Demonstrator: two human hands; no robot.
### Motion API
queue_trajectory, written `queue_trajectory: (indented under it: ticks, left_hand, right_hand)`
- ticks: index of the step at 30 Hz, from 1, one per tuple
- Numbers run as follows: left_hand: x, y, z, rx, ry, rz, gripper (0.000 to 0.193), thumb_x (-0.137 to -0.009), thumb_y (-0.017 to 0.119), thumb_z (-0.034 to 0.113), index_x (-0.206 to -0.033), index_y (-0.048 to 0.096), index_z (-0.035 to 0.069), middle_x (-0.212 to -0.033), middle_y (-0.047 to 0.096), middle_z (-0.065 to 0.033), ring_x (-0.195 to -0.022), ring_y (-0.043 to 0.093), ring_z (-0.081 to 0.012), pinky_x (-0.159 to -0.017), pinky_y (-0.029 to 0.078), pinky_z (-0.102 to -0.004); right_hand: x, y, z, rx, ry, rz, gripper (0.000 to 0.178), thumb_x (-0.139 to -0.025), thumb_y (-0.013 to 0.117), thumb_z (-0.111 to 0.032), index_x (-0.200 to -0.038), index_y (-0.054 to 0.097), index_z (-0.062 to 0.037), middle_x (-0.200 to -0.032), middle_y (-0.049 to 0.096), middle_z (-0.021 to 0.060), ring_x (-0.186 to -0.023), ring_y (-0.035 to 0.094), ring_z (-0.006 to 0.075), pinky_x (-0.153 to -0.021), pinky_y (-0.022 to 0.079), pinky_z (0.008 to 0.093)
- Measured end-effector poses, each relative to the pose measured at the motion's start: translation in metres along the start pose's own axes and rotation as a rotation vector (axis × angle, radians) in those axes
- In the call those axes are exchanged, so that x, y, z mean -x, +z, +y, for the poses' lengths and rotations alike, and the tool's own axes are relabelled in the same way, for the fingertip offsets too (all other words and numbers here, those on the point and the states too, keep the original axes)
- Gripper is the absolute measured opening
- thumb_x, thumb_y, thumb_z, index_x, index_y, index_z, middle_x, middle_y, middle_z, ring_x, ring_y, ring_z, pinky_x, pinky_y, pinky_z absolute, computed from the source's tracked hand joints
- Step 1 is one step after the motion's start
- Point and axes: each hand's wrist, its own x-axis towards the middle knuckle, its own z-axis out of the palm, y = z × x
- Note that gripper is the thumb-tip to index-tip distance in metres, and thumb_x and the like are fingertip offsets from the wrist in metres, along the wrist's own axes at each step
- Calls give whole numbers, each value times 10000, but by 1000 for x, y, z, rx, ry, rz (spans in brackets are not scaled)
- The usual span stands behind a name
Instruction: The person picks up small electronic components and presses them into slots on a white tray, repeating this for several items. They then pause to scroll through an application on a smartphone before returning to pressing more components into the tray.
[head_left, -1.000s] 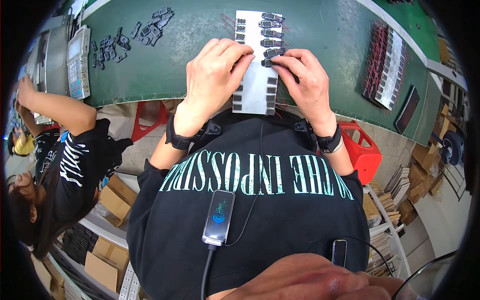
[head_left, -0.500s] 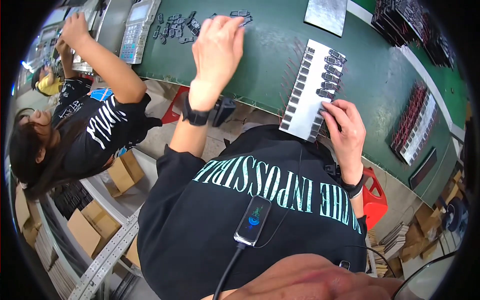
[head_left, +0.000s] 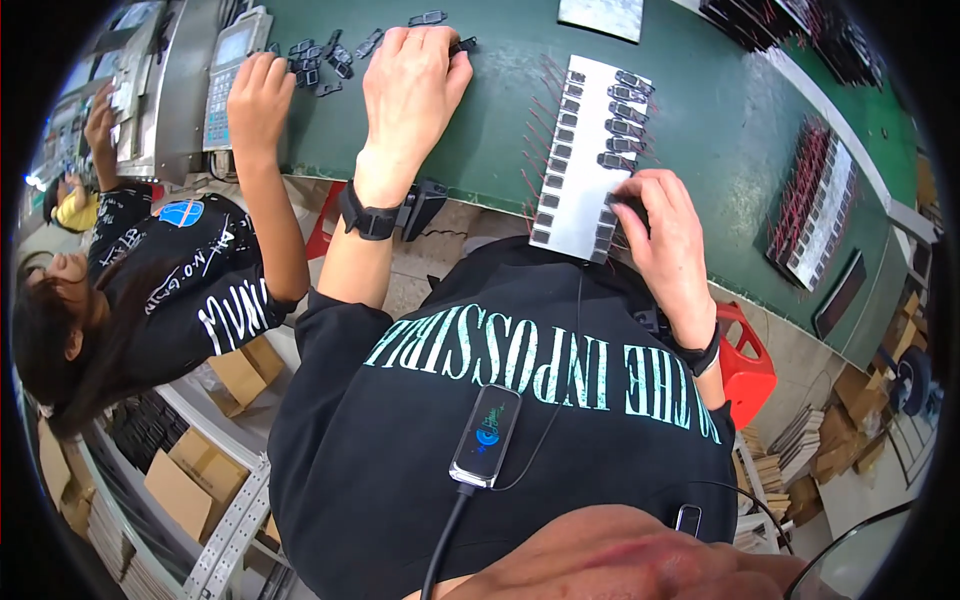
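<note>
My left hand (head_left: 415, 95) is over the far part of the green table, fingers curled together. A small black plastic frame (head_left: 463, 46) shows at its fingertips, partly hidden by them. Another black frame (head_left: 428, 18) lies just beyond. My right hand (head_left: 665, 225) pinches the near right edge of a white board (head_left: 575, 185), thumb and forefinger beside a dark square piece. Dark squares with thin red wires line both long sides of the board. Several black frames (head_left: 620, 128) sit over the squares along its far right side.
Loose black frames (head_left: 305, 62) lie in a pile at the far left. A co-worker's hand (head_left: 262, 100) is beside a grey keypad device (head_left: 228, 90). To the right lies another wired board (head_left: 825, 215). A metal plate (head_left: 605, 15) and stacked wired parts lie at the back.
My left hand has lowered to the black frames, and one now shows at its fingertips. The co-worker's hand has come down beside the keypad device. My right hand stays at the board; the view has shifted.
</note>
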Motion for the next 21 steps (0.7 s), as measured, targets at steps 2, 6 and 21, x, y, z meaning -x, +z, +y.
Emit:
queue_trajectory:
  ticks: [2, 6, 21]
  left_hand:
    - [1, -1, 11, 99, -28, 15, 170, -837, 715, 145, -989, 712, 68, -915, 697, -58, -833, 656, -237, -726, 538, -349]
    - [2, -12, 40, 425, -115, 25, 211, -874, 697, 132, -1065, 703, 42, -902, 701, -61, -791, 673, -188, -690, 536, -311]
    - [21, -19, 85, 1245, -604, -395, 272, -908, 675, 112, -1169, 689, 36, -941, 708, -57, -773, 671, -146, -683, 534, -285]
  right_hand:
    - [1, 1, 1, -1, 20, -5, 159, -819, 682, 27, -958, 609, 3, -939, 600, 130, -879, 606, 323, -775, 489, 387]
    - [10, 2, 3, 62, 57, -31, 158, -823, 685, 13, -962, 612, -6, -934, 610, 120, -897, 601, 321, -771, 489, 394]
    - [17, -1, 16, -243, 228, 17, 184, -893, 671, -22, -1073, 635, -7, -989, 682, 70, -872, 665, 170, -811, 522, 298]
